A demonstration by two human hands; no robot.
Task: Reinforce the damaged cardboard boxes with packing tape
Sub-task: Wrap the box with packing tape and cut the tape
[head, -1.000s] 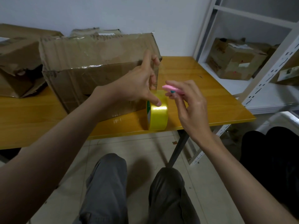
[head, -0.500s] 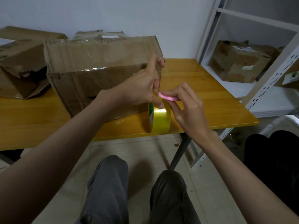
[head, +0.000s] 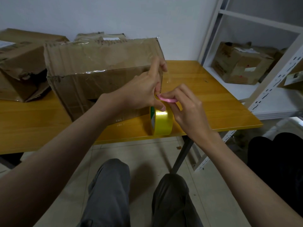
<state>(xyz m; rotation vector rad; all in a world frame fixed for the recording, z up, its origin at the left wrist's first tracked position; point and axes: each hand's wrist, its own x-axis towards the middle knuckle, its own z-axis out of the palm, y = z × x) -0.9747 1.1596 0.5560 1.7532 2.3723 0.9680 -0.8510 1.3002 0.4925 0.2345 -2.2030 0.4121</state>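
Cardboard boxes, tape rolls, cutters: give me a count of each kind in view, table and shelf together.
Cardboard boxes on the table: 3
Cardboard boxes on the shelf: 2
Yellow tape rolls: 1
Pink cutters: 1
Total: 7

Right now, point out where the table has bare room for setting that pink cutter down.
Bare tabletop lies right of the taped cardboard box, running to the shelving rack. A second bare patch lies front left, below the crushed box. It is crowded around the tape roll, where left hand and right hand meet.
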